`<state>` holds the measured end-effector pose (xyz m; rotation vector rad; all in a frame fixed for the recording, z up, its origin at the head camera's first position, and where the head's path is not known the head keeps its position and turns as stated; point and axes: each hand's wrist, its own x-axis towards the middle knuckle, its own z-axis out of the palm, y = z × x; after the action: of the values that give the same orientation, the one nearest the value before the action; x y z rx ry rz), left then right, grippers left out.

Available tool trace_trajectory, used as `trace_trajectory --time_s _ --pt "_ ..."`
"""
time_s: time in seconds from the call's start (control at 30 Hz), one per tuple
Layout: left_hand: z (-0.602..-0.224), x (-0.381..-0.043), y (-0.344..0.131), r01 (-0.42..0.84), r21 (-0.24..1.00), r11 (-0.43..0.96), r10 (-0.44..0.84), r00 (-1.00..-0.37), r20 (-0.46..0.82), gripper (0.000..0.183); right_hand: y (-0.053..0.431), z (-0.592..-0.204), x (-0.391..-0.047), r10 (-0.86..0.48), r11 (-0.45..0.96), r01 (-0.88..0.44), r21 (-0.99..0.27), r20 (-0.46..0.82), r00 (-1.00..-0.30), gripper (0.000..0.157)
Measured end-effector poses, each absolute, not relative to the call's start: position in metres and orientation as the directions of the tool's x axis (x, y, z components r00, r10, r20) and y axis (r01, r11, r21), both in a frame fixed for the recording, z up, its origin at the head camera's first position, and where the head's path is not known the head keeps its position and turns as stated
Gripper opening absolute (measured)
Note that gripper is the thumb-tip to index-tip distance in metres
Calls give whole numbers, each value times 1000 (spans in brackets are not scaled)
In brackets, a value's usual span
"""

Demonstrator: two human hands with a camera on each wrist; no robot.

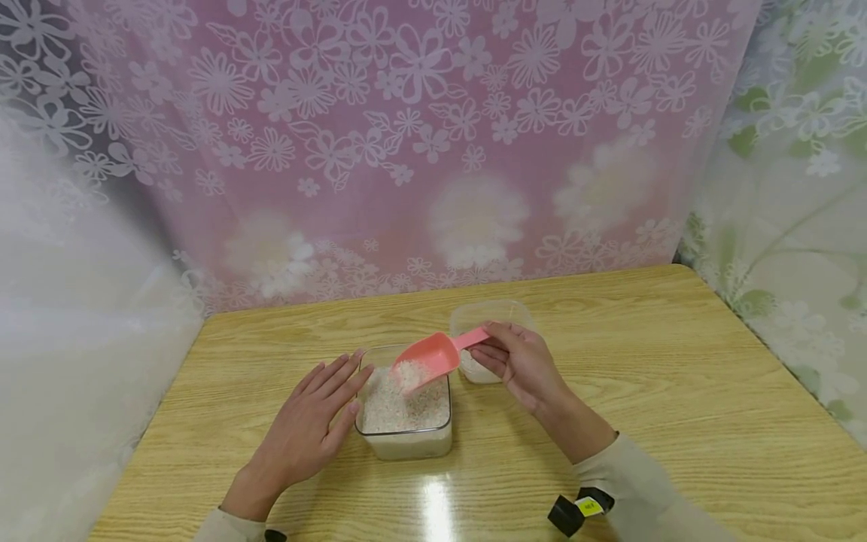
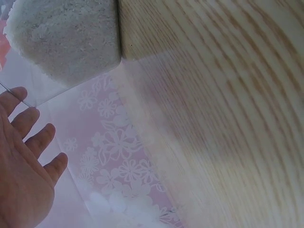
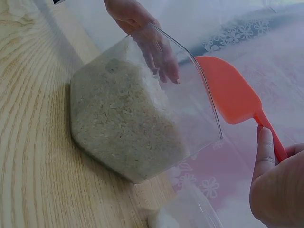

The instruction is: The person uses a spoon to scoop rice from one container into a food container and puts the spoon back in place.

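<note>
My right hand (image 1: pixel 521 365) pinches the handle of a pink scoop (image 1: pixel 436 354), its bowl tilted over a clear square container (image 1: pixel 409 446). White rice (image 1: pixel 411 373) lies in the scoop's bowl. More rice (image 3: pixel 118 104) fills much of the container, heaped unevenly against the glass in the right wrist view. My left hand (image 1: pixel 308 421) rests its straight fingers at the container's left rim. In the left wrist view those fingers (image 2: pixel 35 142) are spread beside the clear wall. Behind my right hand, partly hidden, stands a second clear container (image 1: pixel 491 312) with some white content low inside.
Both containers stand on a wood-grain table (image 1: pixel 677 391). A pink floral curtain (image 1: pixel 406 188) hangs behind its back edge, and pale curtains flank both sides. A black strap device with a yellow label (image 1: pixel 588 506) sits by the right sleeve.
</note>
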<state>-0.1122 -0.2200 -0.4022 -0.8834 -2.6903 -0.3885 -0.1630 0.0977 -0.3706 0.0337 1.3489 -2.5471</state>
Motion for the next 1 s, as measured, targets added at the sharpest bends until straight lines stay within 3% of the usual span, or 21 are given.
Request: trace_trajectory --time_s 0.6,1.0 --pt "-403 -115 -223 615 172 770 536 -769 349 52 137 -361 -186 -181 -692 225 -686 -137 -974 18" --pt "-403 -118 -223 626 178 759 540 -758 366 49 171 -379 -205 -128 -736 220 -640 -187 -974 13"
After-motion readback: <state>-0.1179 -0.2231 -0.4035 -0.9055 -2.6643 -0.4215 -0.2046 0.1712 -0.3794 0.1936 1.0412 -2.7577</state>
